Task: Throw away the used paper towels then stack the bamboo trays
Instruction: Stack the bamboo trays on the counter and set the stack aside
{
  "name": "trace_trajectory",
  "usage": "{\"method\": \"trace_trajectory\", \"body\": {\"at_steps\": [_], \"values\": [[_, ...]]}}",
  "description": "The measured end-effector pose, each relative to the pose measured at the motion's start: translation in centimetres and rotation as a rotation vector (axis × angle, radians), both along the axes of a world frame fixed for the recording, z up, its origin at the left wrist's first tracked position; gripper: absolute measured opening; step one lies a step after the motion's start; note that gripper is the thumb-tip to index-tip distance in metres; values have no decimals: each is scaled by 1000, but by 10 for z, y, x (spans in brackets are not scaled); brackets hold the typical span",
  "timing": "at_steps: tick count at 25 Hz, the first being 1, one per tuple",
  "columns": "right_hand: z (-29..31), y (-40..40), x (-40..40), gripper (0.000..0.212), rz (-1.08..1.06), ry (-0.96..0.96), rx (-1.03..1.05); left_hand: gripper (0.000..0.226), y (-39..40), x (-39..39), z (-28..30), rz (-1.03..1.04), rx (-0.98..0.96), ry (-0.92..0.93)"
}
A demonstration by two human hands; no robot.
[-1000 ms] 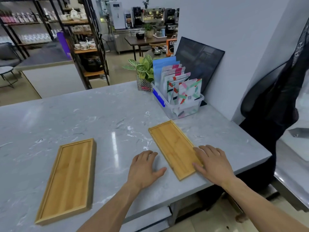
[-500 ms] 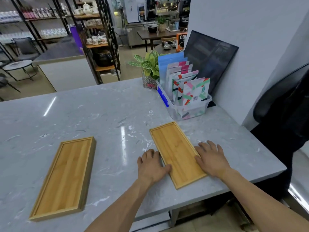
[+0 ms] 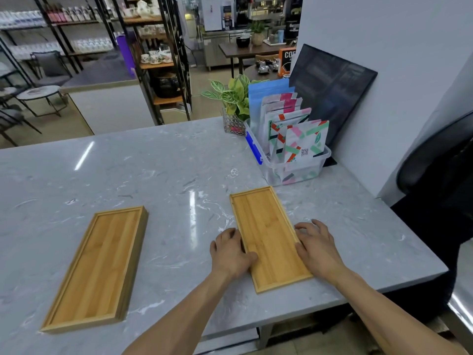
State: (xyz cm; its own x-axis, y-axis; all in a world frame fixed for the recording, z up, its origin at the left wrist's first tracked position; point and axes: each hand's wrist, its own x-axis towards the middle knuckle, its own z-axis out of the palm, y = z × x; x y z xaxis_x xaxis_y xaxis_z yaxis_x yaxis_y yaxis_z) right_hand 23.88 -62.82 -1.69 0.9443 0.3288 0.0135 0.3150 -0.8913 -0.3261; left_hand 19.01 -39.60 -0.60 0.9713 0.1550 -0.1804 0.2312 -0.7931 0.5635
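Two empty bamboo trays lie flat on the grey marble table [image 3: 166,175]. The left bamboo tray [image 3: 99,267] sits apart, near the front left. The right bamboo tray [image 3: 267,234] lies in front of me, between my hands. My left hand [image 3: 229,253] presses against its left long edge with the thumb over the rim. Against the right long edge sits my right hand [image 3: 316,248], fingers curled along it. No paper towels are in view.
A clear plastic bin [image 3: 317,170] of colourful pouches stands behind the right tray, with a potted plant [image 3: 234,98] beside it. A dark board [image 3: 332,90] leans on the wall. A black chair [image 3: 435,162] stands off the table's right edge.
Both hands have closed in from the tabletop onto the long sides of the right tray. My view has shifted closer and slightly left.
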Motion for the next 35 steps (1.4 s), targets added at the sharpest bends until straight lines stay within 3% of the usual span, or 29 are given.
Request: {"method": "trace_trajectory", "body": {"at_steps": [7, 13, 27, 32, 35], "values": [[12, 39, 8, 27, 39, -69, 134, 55, 37, -7, 16, 90, -38, -61], [26, 101, 12, 30, 147, -120, 139, 62, 93, -24, 36, 200, -35, -116], [53, 315, -54, 31, 227, -71, 228, 64, 297, -102, 69, 305, 44, -120], [41, 362, -93, 31, 157, -52, 204, 87, 355, -120, 58, 269, -9, -47], [32, 376, -114, 30, 109, -37, 191, 89, 375, -125, 47, 213, -33, -12]]}}
